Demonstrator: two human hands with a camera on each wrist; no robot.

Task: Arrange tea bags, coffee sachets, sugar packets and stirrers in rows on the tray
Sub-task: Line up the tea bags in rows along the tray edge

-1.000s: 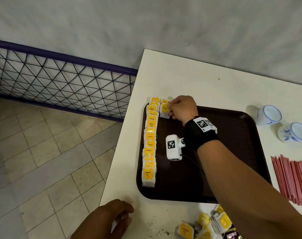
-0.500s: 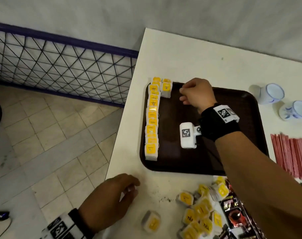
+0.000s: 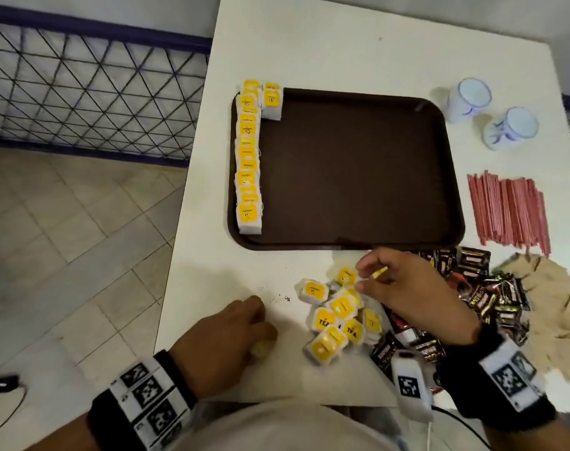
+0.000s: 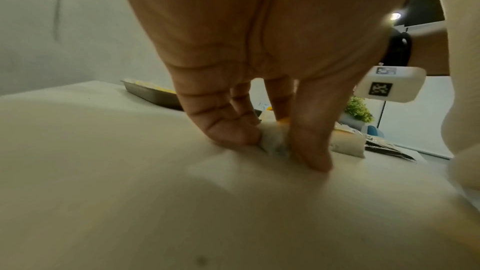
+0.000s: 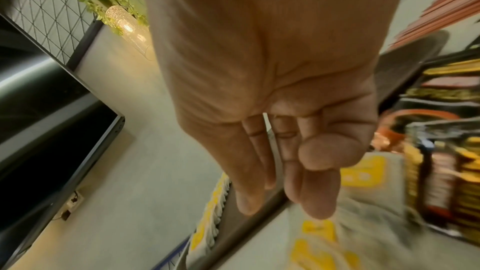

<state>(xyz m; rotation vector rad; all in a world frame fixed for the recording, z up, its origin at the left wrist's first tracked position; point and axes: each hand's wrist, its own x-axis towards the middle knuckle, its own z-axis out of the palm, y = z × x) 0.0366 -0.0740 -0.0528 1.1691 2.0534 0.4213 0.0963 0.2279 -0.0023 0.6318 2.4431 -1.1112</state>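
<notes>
A dark brown tray (image 3: 358,174) holds a row of yellow-labelled tea bags (image 3: 248,157) along its left edge. One more tea bag (image 3: 272,100) lies beside the row's far end. Loose tea bags (image 3: 335,314) are heaped on the table in front of the tray. My right hand (image 3: 368,278) hovers over the far side of that heap, its fingers (image 5: 249,198) fairly straight and holding nothing I can see. My left hand (image 3: 261,320) rests on the table left of the heap and pinches a single tea bag (image 4: 274,140) between thumb and fingers (image 4: 233,134).
Black coffee sachets (image 3: 479,288) lie right of the heap, with brown sugar packets (image 3: 553,307) beyond them. Red stirrers (image 3: 508,213) lie right of the tray. Two white cups (image 3: 469,99) (image 3: 511,126) stand at the far right. A wire fence (image 3: 82,92) borders the table's left side.
My right hand left the tea bag at the tray's far left corner and drew back to the loose heap. My left hand closed on a loose tea bag near the table's front edge.
</notes>
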